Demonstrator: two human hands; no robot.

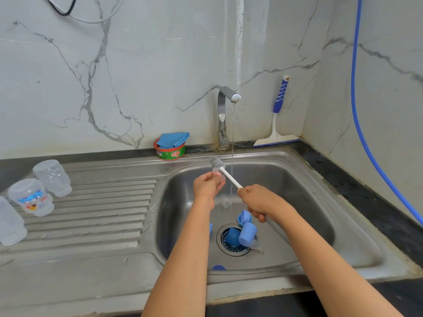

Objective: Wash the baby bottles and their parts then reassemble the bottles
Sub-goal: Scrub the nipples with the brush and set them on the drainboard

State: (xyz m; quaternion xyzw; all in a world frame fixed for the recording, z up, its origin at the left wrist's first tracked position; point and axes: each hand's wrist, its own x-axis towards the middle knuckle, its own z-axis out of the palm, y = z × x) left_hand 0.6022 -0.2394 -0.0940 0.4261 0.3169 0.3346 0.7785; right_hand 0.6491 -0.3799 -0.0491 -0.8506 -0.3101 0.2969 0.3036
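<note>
Over the steel sink basin (297,179), my left hand (207,186) pinches a small clear teat (218,174). My right hand (258,202) grips the white handle of a bottle brush (223,171), whose grey bristle head rests against the teat. Water runs from the tap (225,115) just right of the brush. Blue caps and collars (246,233) lie around the drain, with another clear teat (256,245) beside them and a clear part (226,202) under the stream. Three clear bottles stand upside down on the drainboard at left (52,177), (31,197), (10,223).
A green dish-soap tub (170,152) with a blue cloth on it sits behind the sink, left of the tap. A blue-and-white squeegee (278,117) leans in the back right corner. A blue hose (366,133) hangs down the right wall.
</note>
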